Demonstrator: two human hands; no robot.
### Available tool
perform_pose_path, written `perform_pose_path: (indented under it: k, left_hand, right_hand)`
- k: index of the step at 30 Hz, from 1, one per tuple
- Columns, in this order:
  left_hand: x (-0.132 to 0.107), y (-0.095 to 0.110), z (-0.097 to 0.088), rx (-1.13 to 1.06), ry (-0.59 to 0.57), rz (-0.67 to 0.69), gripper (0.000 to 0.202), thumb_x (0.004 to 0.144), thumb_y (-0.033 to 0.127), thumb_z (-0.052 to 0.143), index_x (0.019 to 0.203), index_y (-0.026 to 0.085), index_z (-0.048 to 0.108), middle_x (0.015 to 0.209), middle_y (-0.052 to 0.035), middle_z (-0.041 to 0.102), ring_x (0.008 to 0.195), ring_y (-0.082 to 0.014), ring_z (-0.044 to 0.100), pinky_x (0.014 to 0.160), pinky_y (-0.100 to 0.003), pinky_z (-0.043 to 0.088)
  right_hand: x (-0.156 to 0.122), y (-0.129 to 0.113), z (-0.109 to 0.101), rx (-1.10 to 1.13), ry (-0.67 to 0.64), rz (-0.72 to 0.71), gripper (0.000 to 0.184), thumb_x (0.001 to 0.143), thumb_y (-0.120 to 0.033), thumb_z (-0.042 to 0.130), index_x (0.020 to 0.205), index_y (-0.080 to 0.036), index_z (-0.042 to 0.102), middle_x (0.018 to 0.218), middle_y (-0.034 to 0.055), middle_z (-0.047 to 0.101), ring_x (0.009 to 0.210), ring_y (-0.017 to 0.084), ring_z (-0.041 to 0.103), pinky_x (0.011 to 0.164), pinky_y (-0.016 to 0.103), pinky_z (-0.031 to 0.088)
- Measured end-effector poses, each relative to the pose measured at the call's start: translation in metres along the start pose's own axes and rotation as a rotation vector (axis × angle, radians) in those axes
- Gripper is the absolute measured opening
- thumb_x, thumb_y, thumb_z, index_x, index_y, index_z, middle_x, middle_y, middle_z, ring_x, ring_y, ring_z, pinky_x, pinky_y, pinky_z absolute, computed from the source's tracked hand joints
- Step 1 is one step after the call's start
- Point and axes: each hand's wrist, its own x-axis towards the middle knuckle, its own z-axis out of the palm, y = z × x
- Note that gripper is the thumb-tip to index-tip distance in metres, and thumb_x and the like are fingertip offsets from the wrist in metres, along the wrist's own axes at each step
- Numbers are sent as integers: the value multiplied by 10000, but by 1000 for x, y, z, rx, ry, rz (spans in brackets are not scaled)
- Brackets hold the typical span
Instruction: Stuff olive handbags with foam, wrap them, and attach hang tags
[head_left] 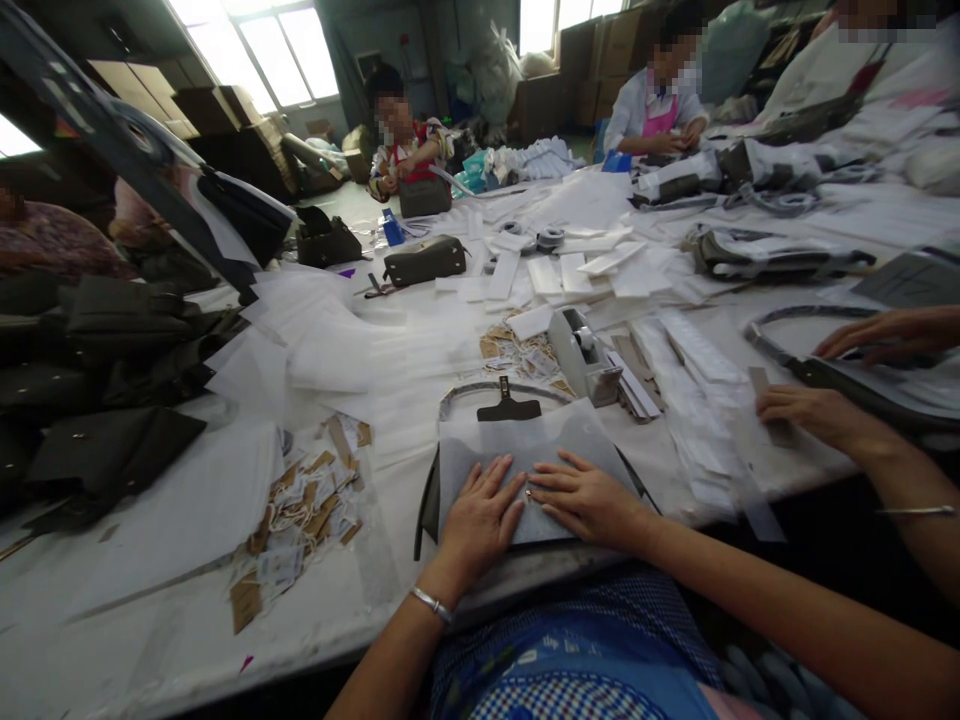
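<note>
Rested left hand flat on the white wrapping sheet, with fingers slightly spread and thumb apart. Laid right hand flat on the same sheet, also with fingers loosely spread. Had the dark olive handbag below the sheet and the fingers, on the white table, with small metal clasp showing between fingers of both hands. Had closure tab and wrapped handle beyond the fingertips, grey tape dispenser farther beyond the right fingers, heap of hang tags left of the left fingers. Saw co-worker's hand well to the right of the right fingers, touching a grey strip.
</note>
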Motion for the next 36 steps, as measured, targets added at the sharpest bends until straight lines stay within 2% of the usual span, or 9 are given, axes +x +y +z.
perform_pose_path:
  k: [3, 8, 13, 19, 24, 27, 29, 33, 36]
  left_hand:
    - [1, -4, -7, 9, -29, 39, 500, 1009, 451, 398, 1476, 270, 406, 1588, -91, 340, 1460, -241, 327, 1200, -509, 312]
    - [1, -20, -21, 86, -127, 228, 638, 980, 576, 389, 1539, 306, 242, 1616, -75, 275, 1485, -231, 271, 1221, -538, 231]
    - [-5, -24, -14, 220, 2, 176, 673, 963, 553, 449, 1549, 328, 205, 1644, -71, 190, 1498, -317, 219, 1178, -537, 287]
    - [-5, -23, -16, 252, 30, 201, 696, 941, 552, 488, 1544, 303, 246, 1636, -71, 231, 1491, -295, 246, 1210, -463, 215]
    - [-1, -33, -6, 222, 129, 231, 575, 959, 417, 497, 1499, 254, 383, 1563, -71, 401, 1452, -276, 341, 1242, -432, 117]
    - [-6, -44, 7, 164, 204, 215, 506, 952, 164, 467, 1456, 203, 455, 1472, -93, 522, 1413, -265, 409, 1206, -414, 265]
    - [-10, -51, 10, 145, 174, 202, 504, 943, 65, 410, 1429, 172, 485, 1421, -105, 572, 1394, -266, 438, 1139, -395, 387]
    - [0, -64, -12, 117, 43, 223, 393, 1004, 156, 385, 1359, 164, 553, 1347, -65, 638, 1301, -210, 545, 1030, -315, 499]
    - [27, -70, -33, 59, 34, 131, 336, 1018, 257, 432, 1289, 163, 607, 1182, -26, 730, 1065, -139, 675, 882, -220, 546]
  right_hand:
    - [-2, -2, -7, -64, -84, 23, 403, 1003, -284, 486, 1401, -277, 548, 1421, 60, 584, 1367, 255, 485, 1178, 535, 286]
    - [-11, 1, -16, -171, -167, 40, 603, 1000, -448, 481, 1553, -314, 280, 1623, 79, 263, 1495, 320, 245, 1189, 591, 205]
    - [-15, 6, -12, -166, -177, 51, 619, 1014, -474, 437, 1570, -314, 215, 1643, 62, 203, 1512, 296, 198, 1214, 541, 164]
    - [-14, 4, -17, -150, -137, 51, 659, 992, -441, 493, 1571, -294, 216, 1641, 56, 219, 1513, 278, 196, 1234, 498, 121]
    - [-13, 13, -8, -184, -95, 17, 662, 970, -466, 526, 1552, -240, 306, 1615, 78, 293, 1509, 264, 216, 1243, 473, 124]
    - [-18, 24, 5, -202, 5, -5, 678, 960, -545, 522, 1517, -183, 387, 1544, 115, 427, 1485, 253, 288, 1235, 436, 200]
    - [-21, 29, 6, -180, 51, 18, 622, 991, -493, 497, 1509, -163, 399, 1455, 114, 542, 1438, 211, 386, 1196, 368, 316]
    - [-9, 38, -20, -87, -53, 128, 479, 1037, -193, 371, 1515, -214, 389, 1357, 43, 638, 1287, 133, 561, 1024, 251, 510]
    - [12, 49, -38, -88, -103, 183, 452, 1031, -233, 408, 1480, -201, 450, 1373, 71, 624, 1279, 202, 569, 1034, 356, 519]
